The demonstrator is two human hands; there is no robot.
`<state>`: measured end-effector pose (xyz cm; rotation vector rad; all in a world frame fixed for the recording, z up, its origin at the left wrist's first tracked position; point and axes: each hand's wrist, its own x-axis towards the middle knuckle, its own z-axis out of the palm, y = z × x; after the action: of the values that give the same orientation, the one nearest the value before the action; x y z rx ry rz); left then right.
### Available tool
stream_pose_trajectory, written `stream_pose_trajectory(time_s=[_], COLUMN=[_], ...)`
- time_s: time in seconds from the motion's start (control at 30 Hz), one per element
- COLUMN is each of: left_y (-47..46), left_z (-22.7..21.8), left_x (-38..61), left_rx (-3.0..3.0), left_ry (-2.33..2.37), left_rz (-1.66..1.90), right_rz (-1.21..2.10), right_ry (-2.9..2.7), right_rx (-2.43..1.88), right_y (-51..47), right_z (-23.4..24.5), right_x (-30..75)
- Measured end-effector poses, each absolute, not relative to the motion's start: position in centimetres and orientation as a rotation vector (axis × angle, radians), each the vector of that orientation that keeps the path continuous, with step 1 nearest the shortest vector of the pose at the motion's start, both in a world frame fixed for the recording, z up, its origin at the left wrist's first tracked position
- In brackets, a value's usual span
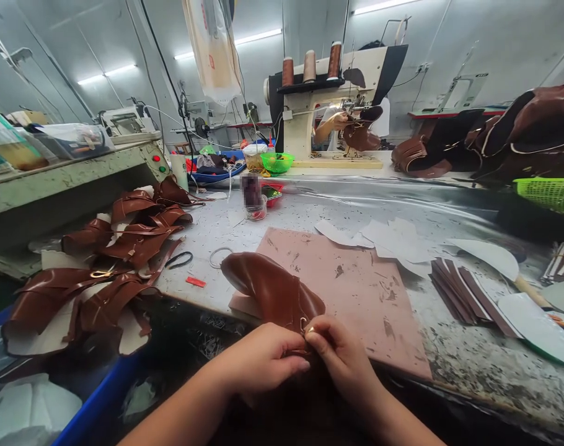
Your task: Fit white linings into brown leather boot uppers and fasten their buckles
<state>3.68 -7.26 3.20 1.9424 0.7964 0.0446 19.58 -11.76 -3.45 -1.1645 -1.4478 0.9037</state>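
Brown leather, a curved glossy piece, lay partly on the near left corner of a pink cutting board, with its near end drawn down to the person's hands at the table edge. The left hand and the right hand were close together, fingertips touching. Both pinched the leather at a small metal buckle, the right thumb and forefinger closed just beside it.

To the left of the board a black pair of scissors and a thin ring lay on the worn table. Beyond them a heap of brown straps spilled towards a blue bin at the lower left, which held white-backed cut pieces. To the right of the board sat a fanned stack of dark strips, with white paper shapes behind it.

Farther back stood a small glass jar and a green bowl; I could not tell what either held. A blue tray beside the bowl carried mixed small items. A green basket showed at the right edge, its inside out of view. At the far sewing machine, another person's hand rested on brown leather.
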Motion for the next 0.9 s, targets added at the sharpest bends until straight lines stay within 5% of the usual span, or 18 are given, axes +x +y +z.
stream_pose_trajectory(time_s=[0.4,0.9], left_y=[-7.5,-7.7], left_z=[2.7,2.9], left_x=[3.5,3.6], left_rx=[1.848,1.876], left_ry=[0.896,0.859], left_rz=[0.024,0.082], right_rz=[1.577,1.513], right_ry=[-1.309,-1.417], right_rx=[-1.180,-1.115], right_y=[-11.6,-12.2], right_z=[-1.5,-1.9], right_x=[21.3,22.3])
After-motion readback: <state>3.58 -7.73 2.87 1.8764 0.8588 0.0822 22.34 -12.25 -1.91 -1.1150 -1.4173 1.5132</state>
